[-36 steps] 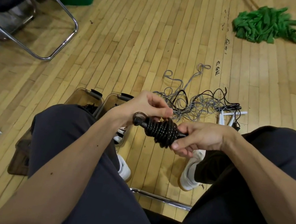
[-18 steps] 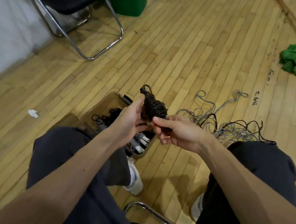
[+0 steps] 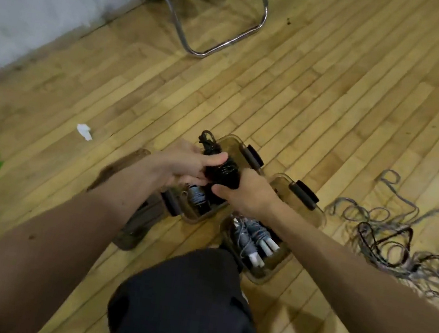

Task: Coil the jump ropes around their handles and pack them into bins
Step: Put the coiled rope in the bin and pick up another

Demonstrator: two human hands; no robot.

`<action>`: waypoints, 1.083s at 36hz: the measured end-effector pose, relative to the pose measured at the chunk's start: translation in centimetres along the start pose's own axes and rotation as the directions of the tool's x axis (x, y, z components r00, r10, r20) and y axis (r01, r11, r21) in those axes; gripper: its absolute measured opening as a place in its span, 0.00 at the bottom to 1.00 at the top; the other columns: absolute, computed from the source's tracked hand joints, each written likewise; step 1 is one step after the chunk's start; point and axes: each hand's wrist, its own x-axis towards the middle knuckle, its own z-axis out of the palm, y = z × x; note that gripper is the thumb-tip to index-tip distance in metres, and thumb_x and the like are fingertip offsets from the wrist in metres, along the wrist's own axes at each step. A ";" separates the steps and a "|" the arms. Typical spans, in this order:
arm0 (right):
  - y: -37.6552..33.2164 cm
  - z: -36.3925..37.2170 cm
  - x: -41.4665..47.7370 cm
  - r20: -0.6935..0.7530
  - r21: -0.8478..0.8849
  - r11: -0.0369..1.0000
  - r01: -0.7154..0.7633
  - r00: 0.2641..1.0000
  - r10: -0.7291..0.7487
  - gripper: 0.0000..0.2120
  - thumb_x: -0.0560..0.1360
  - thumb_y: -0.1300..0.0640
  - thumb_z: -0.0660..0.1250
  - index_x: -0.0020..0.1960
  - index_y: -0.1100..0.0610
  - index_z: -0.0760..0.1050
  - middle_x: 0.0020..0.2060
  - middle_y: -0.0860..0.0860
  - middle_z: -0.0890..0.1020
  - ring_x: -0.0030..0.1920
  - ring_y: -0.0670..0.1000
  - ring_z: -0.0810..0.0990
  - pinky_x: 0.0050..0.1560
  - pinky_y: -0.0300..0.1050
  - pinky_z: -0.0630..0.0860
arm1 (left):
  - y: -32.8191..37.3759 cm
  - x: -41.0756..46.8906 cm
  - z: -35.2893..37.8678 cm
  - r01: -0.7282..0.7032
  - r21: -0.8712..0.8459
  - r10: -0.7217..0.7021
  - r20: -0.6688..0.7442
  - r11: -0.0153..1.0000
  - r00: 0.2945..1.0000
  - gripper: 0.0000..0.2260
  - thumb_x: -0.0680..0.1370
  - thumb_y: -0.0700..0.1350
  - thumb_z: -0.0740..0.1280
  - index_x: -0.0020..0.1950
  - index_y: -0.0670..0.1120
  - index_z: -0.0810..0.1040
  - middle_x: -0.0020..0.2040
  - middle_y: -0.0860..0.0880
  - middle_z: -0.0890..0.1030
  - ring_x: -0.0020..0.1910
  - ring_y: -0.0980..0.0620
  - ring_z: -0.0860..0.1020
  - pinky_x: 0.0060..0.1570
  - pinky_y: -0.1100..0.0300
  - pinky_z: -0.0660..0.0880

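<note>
The left hand [image 3: 184,165] is closed round the upper part of the coiled black rope [image 3: 224,171], thumb laid across the windings, while the right hand [image 3: 248,196] grips its lower end from the other side. Holding it at both ends likely stops the turns from springing off the handles. A short loop of cord sticks out past the left fingers. The rope sits between the two hands, directly above the open bin [image 3: 235,140], where another wound rope, a grey one, shows just beneath; the hands seem placed to lower it straight in. A second bin [image 3: 267,276], just beside the first and nearer the knee, holds grey ropes [image 3: 251,239] with white handles. The unwound tangle [image 3: 400,247] lies on the floor [image 3: 306,108] to the right, well apart from both hands.
</note>
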 end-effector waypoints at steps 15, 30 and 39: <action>6.2 11.6 19.0 0.393 -0.216 0.971 -0.104 0.901 0.184 0.24 0.81 0.64 0.60 0.77 0.56 0.64 0.63 0.57 0.76 0.58 0.58 0.78 0.52 0.50 0.80 | -14.5 20.3 -2.2 0.353 0.301 -0.309 -0.186 0.886 0.933 0.20 0.74 0.49 0.77 0.57 0.38 0.76 0.51 0.43 0.79 0.50 0.45 0.79 0.47 0.53 0.81; 7.4 10.1 19.8 0.285 -0.091 0.988 -0.121 0.948 0.142 0.15 0.81 0.58 0.63 0.66 0.59 0.74 0.54 0.55 0.80 0.50 0.54 0.80 0.42 0.44 0.78 | -12.2 20.6 -1.3 0.309 0.645 -0.080 -0.359 0.699 0.930 0.19 0.74 0.54 0.76 0.49 0.42 0.73 0.44 0.45 0.75 0.42 0.47 0.75 0.36 0.57 0.73; 11.2 -1.4 10.2 -0.052 0.173 0.983 -0.069 0.996 0.079 0.07 0.80 0.55 0.67 0.55 0.55 0.81 0.41 0.49 0.83 0.43 0.49 0.82 0.43 0.40 0.76 | -1.7 14.9 7.1 -0.235 0.743 0.360 -0.009 0.627 0.933 0.12 0.80 0.49 0.68 0.61 0.46 0.81 0.55 0.50 0.82 0.55 0.51 0.79 0.51 0.62 0.72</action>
